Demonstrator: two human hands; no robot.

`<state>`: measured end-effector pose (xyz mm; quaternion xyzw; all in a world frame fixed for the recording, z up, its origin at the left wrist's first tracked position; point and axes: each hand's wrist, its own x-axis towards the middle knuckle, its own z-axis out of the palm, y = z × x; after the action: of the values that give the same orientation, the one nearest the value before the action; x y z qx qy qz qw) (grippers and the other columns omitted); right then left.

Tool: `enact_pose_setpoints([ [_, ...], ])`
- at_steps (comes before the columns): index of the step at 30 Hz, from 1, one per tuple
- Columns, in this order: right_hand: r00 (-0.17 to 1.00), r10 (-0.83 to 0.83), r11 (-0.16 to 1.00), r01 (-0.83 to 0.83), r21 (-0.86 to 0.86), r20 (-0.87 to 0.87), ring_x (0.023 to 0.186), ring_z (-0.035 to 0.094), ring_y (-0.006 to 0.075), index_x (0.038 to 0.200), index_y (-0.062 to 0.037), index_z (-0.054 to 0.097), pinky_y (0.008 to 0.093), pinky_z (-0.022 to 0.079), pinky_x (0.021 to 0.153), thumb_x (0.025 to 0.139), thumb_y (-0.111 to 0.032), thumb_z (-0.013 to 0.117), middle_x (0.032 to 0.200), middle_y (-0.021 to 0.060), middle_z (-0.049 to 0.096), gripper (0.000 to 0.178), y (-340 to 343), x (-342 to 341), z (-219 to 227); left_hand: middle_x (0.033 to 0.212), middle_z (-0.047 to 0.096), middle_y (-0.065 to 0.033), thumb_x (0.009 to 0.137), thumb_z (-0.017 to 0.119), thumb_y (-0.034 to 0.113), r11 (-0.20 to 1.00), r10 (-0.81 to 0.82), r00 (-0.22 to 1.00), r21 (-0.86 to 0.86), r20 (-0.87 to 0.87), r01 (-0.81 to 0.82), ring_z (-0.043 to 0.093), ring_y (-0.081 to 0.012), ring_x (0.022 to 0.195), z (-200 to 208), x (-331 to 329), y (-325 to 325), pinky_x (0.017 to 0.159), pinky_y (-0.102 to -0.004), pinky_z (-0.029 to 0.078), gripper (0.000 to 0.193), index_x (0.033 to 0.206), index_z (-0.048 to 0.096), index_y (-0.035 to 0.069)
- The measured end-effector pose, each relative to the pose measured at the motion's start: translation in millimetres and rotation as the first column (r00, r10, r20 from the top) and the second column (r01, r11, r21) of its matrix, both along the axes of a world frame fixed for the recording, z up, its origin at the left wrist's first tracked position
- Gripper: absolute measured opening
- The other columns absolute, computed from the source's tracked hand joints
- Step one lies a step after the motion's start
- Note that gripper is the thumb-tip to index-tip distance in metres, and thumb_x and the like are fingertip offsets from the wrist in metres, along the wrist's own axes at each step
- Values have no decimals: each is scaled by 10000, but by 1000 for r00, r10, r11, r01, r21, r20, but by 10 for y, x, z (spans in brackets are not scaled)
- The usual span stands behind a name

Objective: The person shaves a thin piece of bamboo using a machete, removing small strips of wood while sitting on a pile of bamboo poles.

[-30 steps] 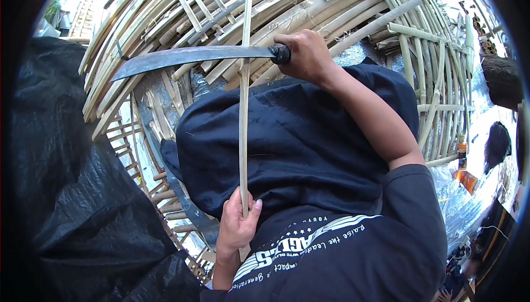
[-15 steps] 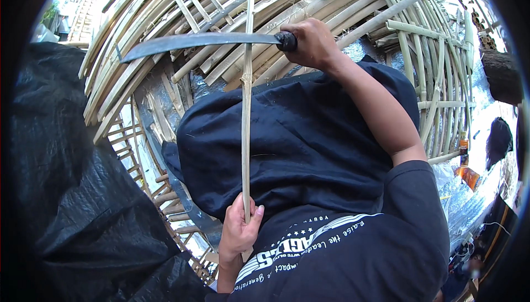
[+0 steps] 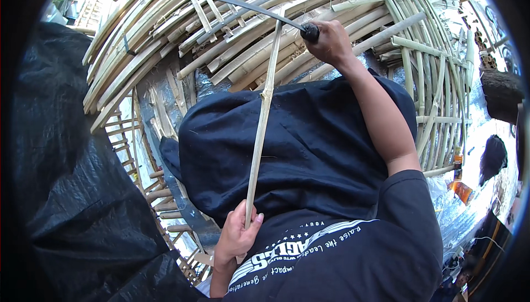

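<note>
My left hand (image 3: pixel 239 232), down by my shirt, is closed round the near end of a narrow bamboo strip (image 3: pixel 260 131). The strip slants away from me over the dark cloth on my lap (image 3: pixel 314 131), with a knotty joint partway along it. In my right hand (image 3: pixel 329 43) is the black handle of a machete (image 3: pixel 243 5), fingers wrapped tightly round it. The long curved blade points to the far left and crosses the strip near its far end. Whether the edge touches the strip there I cannot tell.
Beyond my lap lies a large heap of split bamboo (image 3: pixel 248 62), with a lattice of thinner bamboo pieces (image 3: pixel 436 81) at the right. A black plastic sheet (image 3: pixel 83 175) hangs on the left. A small bottle (image 3: pixel 457 164) stands at the right on silvery sheeting.
The machete has moved farther along the strip toward its far end, its tip swinging away from me. The strip's far end has shifted right; both hands keep their grip.
</note>
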<state>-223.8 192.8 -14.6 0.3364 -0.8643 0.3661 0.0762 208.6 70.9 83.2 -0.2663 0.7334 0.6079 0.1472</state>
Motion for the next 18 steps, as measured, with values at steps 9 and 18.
enact_pose_setpoints([
  [9, 935, 346, 911, -316, 266, -76, 671, 663, 396, 750, -109, 625, 510, 515, 623, 662, -152, 696, 662, 174, 641, 121, -282, 618, -77, 629, 404, 21, 940, 647, 91, 996, 23, 1000, -90, -20, -24, 371, -58, 565, -88, -132, -79, 503, -276, 306, 202, 850, 470, 56],
  [18, 992, -29, 973, 57, 226, -126, 742, 684, 427, 831, -105, 728, 513, 542, 666, 813, -249, 677, 745, 213, 683, 154, -182, 10, -186, 554, 383, 6, 925, 668, 78, 998, 39, 997, 44, -71, -36, 348, -62, 509, -154, -126, 100, 474, -296, 265, 223, 824, 470, 55],
])
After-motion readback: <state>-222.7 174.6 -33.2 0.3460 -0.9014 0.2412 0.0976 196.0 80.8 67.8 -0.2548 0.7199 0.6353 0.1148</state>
